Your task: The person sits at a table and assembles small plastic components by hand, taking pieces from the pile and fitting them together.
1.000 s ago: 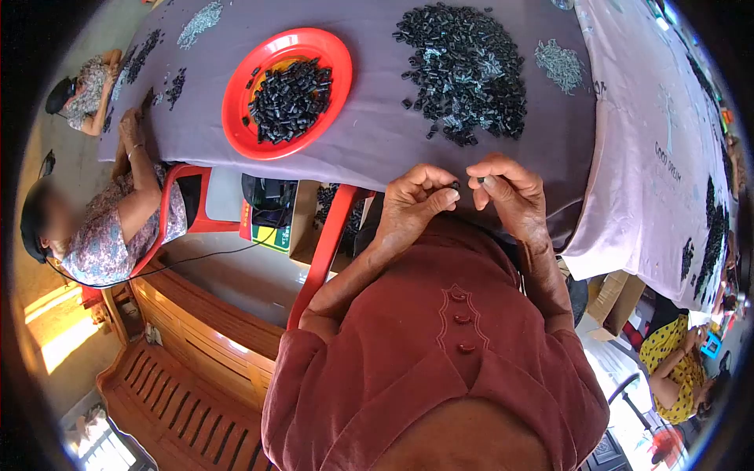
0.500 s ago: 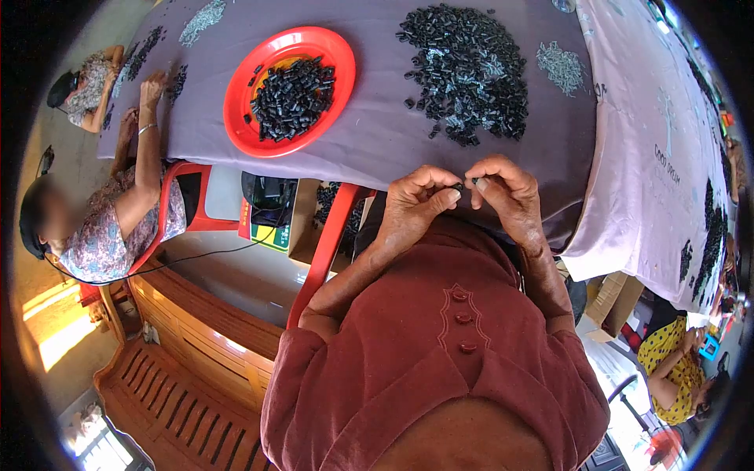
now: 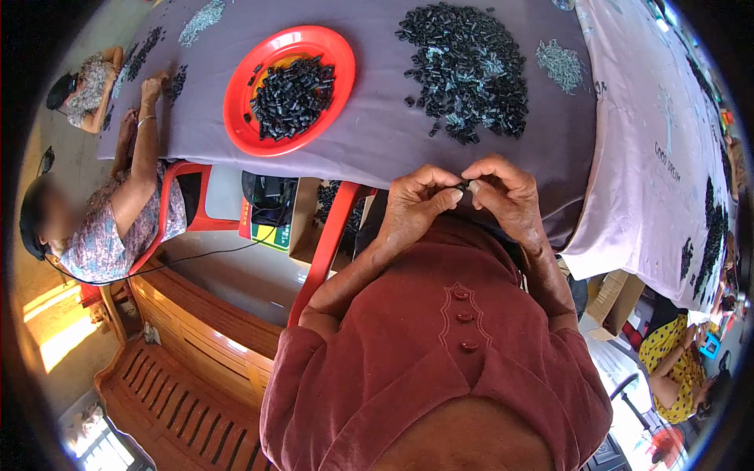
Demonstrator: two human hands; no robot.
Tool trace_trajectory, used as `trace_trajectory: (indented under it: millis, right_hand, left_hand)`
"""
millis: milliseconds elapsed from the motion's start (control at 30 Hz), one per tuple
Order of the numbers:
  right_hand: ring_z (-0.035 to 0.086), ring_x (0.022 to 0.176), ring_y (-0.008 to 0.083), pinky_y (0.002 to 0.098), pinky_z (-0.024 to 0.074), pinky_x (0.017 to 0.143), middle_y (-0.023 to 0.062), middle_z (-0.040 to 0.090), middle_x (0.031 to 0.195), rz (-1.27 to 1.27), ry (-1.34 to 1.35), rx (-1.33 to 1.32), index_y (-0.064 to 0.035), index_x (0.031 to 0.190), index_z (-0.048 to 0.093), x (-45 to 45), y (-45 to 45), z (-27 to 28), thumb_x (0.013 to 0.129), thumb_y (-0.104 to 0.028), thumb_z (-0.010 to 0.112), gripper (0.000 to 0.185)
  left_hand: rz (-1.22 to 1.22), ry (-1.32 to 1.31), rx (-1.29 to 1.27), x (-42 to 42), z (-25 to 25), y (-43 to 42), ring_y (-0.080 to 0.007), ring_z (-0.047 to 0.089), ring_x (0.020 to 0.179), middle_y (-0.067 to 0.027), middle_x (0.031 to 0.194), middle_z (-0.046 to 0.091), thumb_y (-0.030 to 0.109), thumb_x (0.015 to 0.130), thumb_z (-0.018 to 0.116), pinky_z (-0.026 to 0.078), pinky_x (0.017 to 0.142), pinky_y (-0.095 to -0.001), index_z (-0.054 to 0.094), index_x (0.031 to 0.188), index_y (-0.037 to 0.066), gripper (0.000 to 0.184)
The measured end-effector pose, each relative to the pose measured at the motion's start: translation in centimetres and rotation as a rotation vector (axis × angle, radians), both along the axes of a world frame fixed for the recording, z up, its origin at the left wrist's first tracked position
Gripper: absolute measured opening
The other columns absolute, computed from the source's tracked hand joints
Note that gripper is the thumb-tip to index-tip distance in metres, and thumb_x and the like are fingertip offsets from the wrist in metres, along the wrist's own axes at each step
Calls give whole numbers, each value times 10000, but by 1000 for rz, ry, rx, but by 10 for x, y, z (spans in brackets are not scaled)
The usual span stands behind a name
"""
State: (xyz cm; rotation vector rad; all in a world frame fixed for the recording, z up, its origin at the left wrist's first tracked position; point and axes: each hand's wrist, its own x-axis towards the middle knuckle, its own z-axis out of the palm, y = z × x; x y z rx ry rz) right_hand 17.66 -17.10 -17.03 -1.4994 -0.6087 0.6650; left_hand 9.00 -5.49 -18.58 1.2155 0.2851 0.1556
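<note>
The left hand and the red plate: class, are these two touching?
Apart. The head view shows a plain stretch of purple cloth between the left hand and the red plate.

Premises present as a home-like room serving as a small-parts workshop: slatted wooden bench (image 3: 177, 396) at eight o'clock; heaped small black pieces (image 3: 467, 67) at one; red plate (image 3: 343, 78) of similar pieces at eleven; floral-clad person (image 3: 98, 235) at nine, polka-dot-clad person (image 3: 667, 357) at four.
</note>
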Motion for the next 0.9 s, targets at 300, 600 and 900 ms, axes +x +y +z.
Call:
trace_trajectory:
  millis: [300, 600, 900]
  right_hand:
    - [440, 552, 45, 174, 361, 493, 8, 494, 626, 67, -318, -74, -16, 735, 503, 4, 2, 4, 639, 28, 488, 107]
    - [444, 512, 47, 200, 368, 459, 18, 485, 554, 149, -4, -282, -13, 688, 478, 10, 7, 8, 644, -32, 505, 55]
    - [476, 583, 294, 348, 386, 500, 127, 449, 638, 135, -737, -172, -15, 712, 405, 13, 10, -10, 616, 3, 478, 122]
  left_hand:
    - [25, -10, 91, 0, -5, 0, -41, 453, 617, 2, 669, 517, -29, 676, 519, 378, 563, -165, 516, 726, 10, 63]
    - [82, -164, 517, 2, -10, 4, -60, 458, 598, -14, 636, 514, -43, 645, 536, 373, 540, -183, 521, 678, 3, 59]
    - [200, -88, 630, 14, -21, -3, -102, 464, 538, -42, 593, 492, -56, 618, 530, 373, 481, -215, 493, 642, -2, 69]
